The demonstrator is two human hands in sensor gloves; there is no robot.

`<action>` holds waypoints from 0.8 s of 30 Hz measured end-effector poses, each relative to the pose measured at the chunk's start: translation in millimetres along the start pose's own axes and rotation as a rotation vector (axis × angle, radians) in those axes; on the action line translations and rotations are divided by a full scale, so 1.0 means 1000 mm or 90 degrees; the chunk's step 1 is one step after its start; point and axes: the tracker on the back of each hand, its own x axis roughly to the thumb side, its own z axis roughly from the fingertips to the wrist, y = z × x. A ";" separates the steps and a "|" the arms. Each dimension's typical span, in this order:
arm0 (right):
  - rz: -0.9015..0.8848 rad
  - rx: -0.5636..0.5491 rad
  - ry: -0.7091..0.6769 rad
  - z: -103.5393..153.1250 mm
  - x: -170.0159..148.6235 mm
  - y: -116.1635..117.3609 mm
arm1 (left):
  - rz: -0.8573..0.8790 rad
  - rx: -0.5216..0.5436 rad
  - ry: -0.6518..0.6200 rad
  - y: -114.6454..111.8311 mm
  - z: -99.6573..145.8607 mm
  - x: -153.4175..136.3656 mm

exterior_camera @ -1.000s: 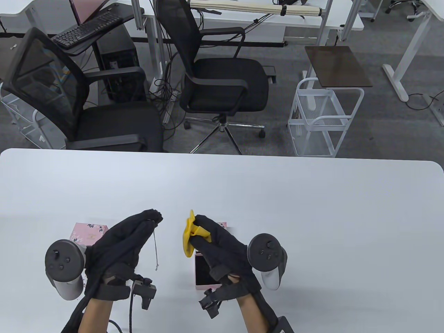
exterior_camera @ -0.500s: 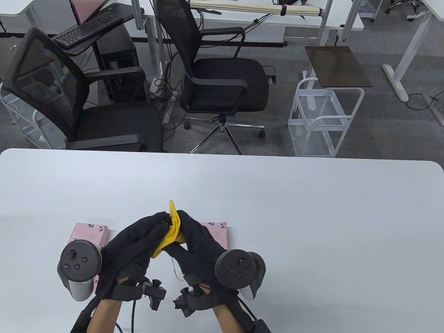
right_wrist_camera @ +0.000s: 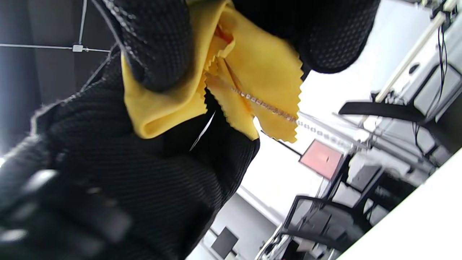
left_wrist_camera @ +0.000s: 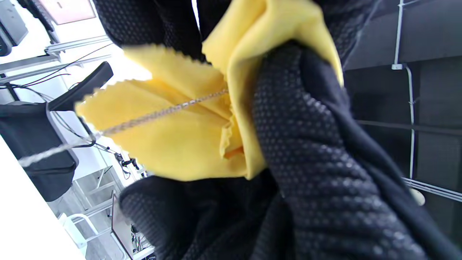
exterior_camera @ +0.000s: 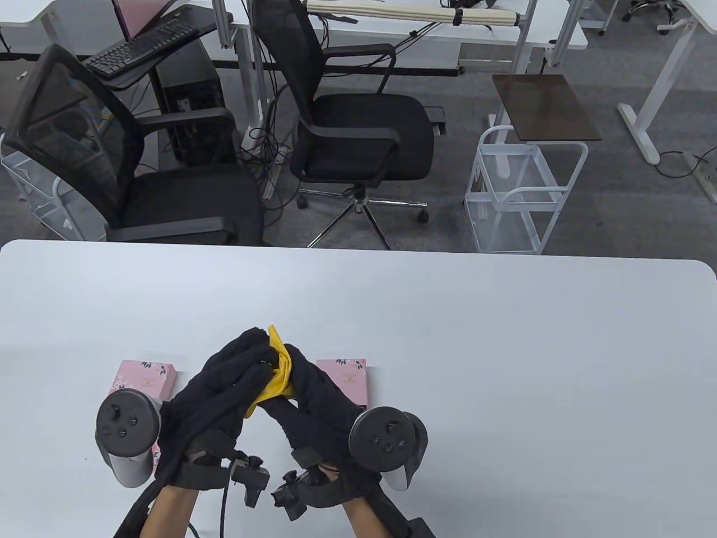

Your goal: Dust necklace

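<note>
My left hand [exterior_camera: 253,348] pinches the top of a thin silver necklace chain [left_wrist_camera: 158,113], raised above the white table [exterior_camera: 504,347]. My right hand [exterior_camera: 292,367] holds a yellow cloth [exterior_camera: 278,372] and presses it around the chain just below my left fingertips. In the table view the chain is hidden between the gloves. In the left wrist view it runs out of the folded cloth [left_wrist_camera: 173,144] toward the lower left. In the right wrist view the chain [right_wrist_camera: 267,105] crosses the cloth [right_wrist_camera: 263,68] and hangs past its zigzag edge.
A pink box part [exterior_camera: 147,375] lies left of my hands and another pink box part [exterior_camera: 346,376] lies right behind them. Office chairs [exterior_camera: 358,134] and a white wire cart [exterior_camera: 518,196] stand beyond the table's far edge.
My hands were apart, the chain dangling from my left fingers. My right hand moved left with the cloth and closed it around the chain; both hands now touch.
</note>
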 end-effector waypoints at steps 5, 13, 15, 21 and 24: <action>-0.058 0.071 0.002 -0.005 -0.008 -0.001 | 0.006 -0.041 -0.005 -0.001 -0.001 0.000; -0.086 0.055 0.023 -0.006 -0.012 -0.003 | 0.014 -0.067 -0.015 -0.003 -0.002 0.000; -0.058 0.047 0.018 -0.005 -0.011 -0.004 | 0.002 -0.049 -0.023 -0.003 -0.001 0.001; 0.013 0.029 0.000 -0.005 -0.008 -0.005 | -0.014 -0.026 -0.034 -0.001 0.001 0.004; 0.011 0.042 -0.008 -0.004 -0.005 -0.005 | -0.027 -0.013 -0.041 0.000 0.001 0.004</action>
